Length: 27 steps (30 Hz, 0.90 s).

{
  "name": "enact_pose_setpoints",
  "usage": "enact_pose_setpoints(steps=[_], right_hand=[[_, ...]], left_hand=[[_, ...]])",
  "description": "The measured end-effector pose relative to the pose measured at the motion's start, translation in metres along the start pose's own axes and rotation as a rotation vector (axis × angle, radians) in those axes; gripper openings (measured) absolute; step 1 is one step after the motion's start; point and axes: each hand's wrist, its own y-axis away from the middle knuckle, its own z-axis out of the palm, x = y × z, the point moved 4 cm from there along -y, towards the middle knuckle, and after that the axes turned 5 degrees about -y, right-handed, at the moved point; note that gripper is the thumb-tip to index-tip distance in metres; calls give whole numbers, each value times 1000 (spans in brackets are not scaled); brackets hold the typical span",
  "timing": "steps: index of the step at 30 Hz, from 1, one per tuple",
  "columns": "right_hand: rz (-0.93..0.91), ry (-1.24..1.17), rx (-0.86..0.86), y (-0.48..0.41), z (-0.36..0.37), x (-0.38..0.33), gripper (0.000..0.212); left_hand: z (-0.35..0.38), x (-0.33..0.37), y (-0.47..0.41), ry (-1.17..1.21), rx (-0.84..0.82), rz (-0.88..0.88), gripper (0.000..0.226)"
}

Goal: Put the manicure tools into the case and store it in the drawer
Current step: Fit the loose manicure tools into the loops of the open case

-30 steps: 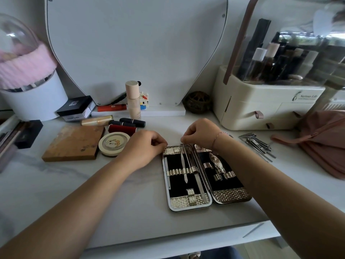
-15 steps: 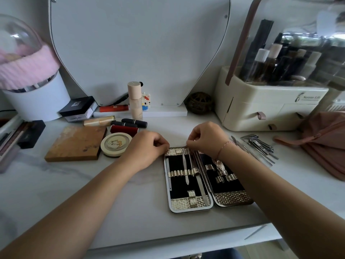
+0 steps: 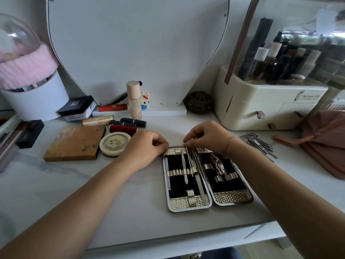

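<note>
The table point(image 3: 56, 193) is carrying every item. A white panel point(image 3: 138, 43) is standing upright at its rear. An organizer point(image 3: 261, 109) is sitting at the rear right, and a pink bag point(image 3: 328, 146) is lying just beside it at the right edge.

The case point(image 3: 233, 198) is lying open and flat near the front edge of the table, between the two forearms, with both halves facing up.

The left hand point(image 3: 143, 148) is resting on the table with its fingers curled, fingertips at the case's far left corner. Whether they are gripping the rim cannot be determined.

The right hand point(image 3: 207, 136) is hovering over the far edge of the case. Its thumb and forefinger are pinching the top end of the file point(image 3: 198, 184), which is lying along the hinge side of the left half.

The loose tools point(image 3: 259, 144) are lying in a pile on the table, right of the right wrist, in front of the organizer, apart from the case.

The pusher point(image 3: 184, 165) is sitting under the strap in the left half, just beside the file.
</note>
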Motion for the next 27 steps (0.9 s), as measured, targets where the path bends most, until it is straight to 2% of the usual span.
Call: enact_pose_setpoints(steps=[6, 14, 21, 27], right_hand=[[-98, 91, -105, 8, -3, -4, 13], [-217, 355, -106, 26, -3, -6, 28], [-263, 353, -96, 41, -4, -7, 30], [-306, 359, -110, 46, 2, -2, 41]], left_hand=[[0, 0, 0, -11, 1, 1, 6], [0, -1, 0, -7, 3, -6, 6], [0, -1, -1, -10, -1, 3, 6], [0, 0, 0, -15, -6, 14, 6]])
